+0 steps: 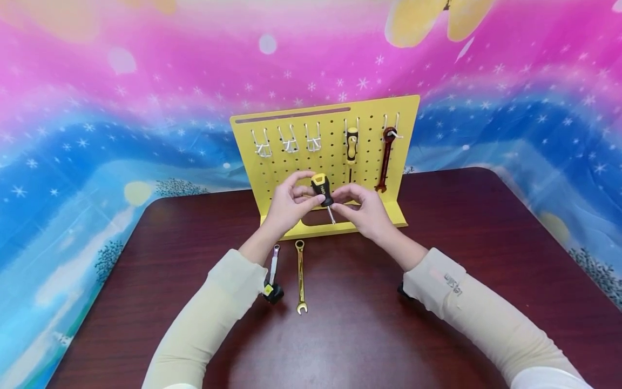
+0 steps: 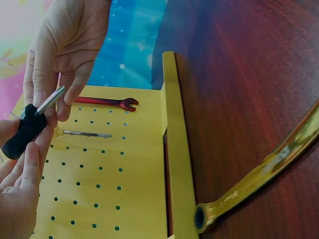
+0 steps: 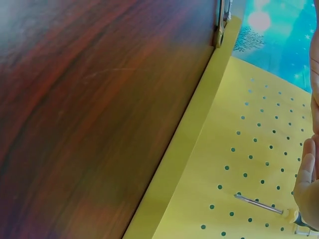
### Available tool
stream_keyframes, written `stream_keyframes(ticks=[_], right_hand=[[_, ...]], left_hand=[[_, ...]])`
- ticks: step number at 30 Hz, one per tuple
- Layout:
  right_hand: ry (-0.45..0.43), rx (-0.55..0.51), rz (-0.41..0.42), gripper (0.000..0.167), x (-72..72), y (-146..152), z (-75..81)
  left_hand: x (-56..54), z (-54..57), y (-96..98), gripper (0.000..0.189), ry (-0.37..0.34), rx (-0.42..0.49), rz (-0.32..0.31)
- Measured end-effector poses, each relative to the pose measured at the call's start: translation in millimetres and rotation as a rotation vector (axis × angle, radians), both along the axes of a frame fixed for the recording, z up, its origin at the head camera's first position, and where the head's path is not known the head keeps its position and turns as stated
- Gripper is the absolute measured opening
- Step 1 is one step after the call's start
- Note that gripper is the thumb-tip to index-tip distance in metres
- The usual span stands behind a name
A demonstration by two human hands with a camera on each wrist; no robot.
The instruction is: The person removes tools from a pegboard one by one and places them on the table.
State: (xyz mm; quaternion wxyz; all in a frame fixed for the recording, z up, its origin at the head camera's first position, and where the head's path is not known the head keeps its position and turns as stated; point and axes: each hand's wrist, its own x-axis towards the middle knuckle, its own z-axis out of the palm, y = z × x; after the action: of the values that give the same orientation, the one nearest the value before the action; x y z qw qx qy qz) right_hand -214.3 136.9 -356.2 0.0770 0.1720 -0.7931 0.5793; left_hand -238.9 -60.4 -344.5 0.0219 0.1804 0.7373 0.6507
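A stubby screwdriver (image 1: pixel 321 186) with a black-and-yellow handle is held in the air before the yellow pegboard (image 1: pixel 282 178), its short metal shaft angled downward. My left hand (image 1: pixel 286 202) grips its handle between thumb and fingers. From the other side, my right hand (image 1: pixel 366 210) has its thumb and fingertips at the lower end of the handle, beside the shaft. In the left wrist view the screwdriver (image 2: pixel 27 132) shows its tip pointing up toward the right hand (image 2: pixel 70 55). The right wrist view catches only part of a hand (image 3: pixel 308 186) at its edge.
Another screwdriver (image 1: pixel 352 146) and a red wrench (image 1: pixel 386 156) hang on the pegboard's right side. Several white hooks (image 1: pixel 290 141) line its upper left. On the dark wooden table (image 1: pixel 359 335) lie a gold combination wrench (image 1: pixel 301 275) and a smaller silver wrench (image 1: pixel 274 265) near the left sleeve.
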Motion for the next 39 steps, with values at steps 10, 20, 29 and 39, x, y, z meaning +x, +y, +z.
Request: stream_keyframes(ticks=[10,20,29,39], right_hand=[[-0.021,-0.014,0.047,0.031,9.0,5.3,-6.2],[-0.062,0.016,0.083,0.039,17.9,8.8,-13.8],[-0.14,0.021,0.156,0.05,30.6,8.5,-19.2],[-0.183,0.068,0.194,0.055,39.9,9.7,-30.9]], left_hand=[[12.7,-7.7,3.9,0.049,0.035,-0.009,-0.021],[21.2,-14.3,2.7,0.049,0.011,-0.06,-0.046],[25.1,-28.2,-2.2,0.047,-0.037,-0.09,-0.112],[32.8,-38.1,-6.2,0.045,-0.074,-0.222,-0.114]])
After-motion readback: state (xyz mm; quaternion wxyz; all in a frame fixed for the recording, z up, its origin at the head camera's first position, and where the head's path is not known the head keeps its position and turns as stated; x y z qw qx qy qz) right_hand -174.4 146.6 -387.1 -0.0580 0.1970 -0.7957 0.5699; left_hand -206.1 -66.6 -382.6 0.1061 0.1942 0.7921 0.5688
